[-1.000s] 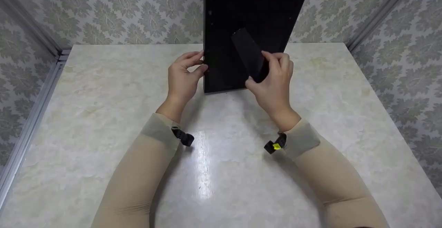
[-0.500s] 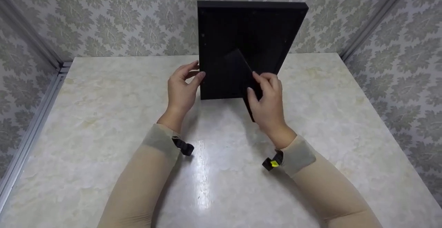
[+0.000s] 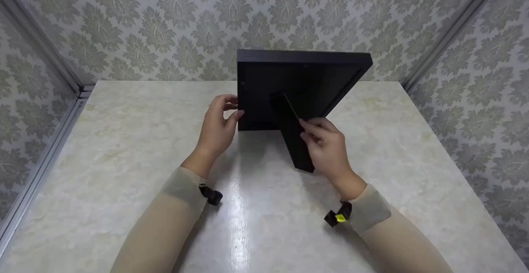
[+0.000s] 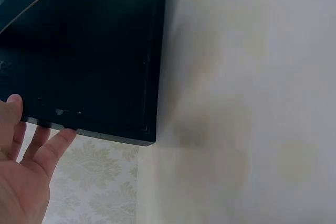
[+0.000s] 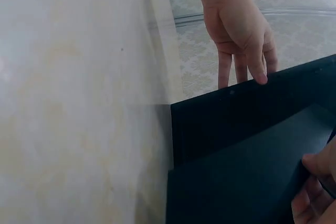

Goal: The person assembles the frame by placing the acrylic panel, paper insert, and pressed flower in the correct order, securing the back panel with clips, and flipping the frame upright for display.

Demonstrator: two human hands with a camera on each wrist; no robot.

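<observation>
A black picture frame (image 3: pixel 258 81) stands on the table with its back towards me, leaning away. From its back a black easel leg (image 3: pixel 295 149) slants out and down to the tabletop. My left hand (image 3: pixel 217 128) grips the frame's left edge, thumb on the back and fingers round the side, as the left wrist view of the frame (image 4: pixel 94 61) also shows. On the leg's right edge, my right hand (image 3: pixel 330 151) pinches with thumb and fingers. The right wrist view shows the leg (image 5: pixel 236 177) swung out from the back. The frame's front is hidden.
The pale marbled table (image 3: pixel 136 149) lies under both arms. Behind it rises a patterned wall (image 3: pixel 177 29), with metal rails (image 3: pixel 45 157) along the left side. Black wrist cameras (image 3: pixel 339 215) sit on both forearms.
The frame has come down and tilted away, its top edge dropping lower in view. The leg has swung out from the back, and its foot now meets the table. Both hands keep hold.
</observation>
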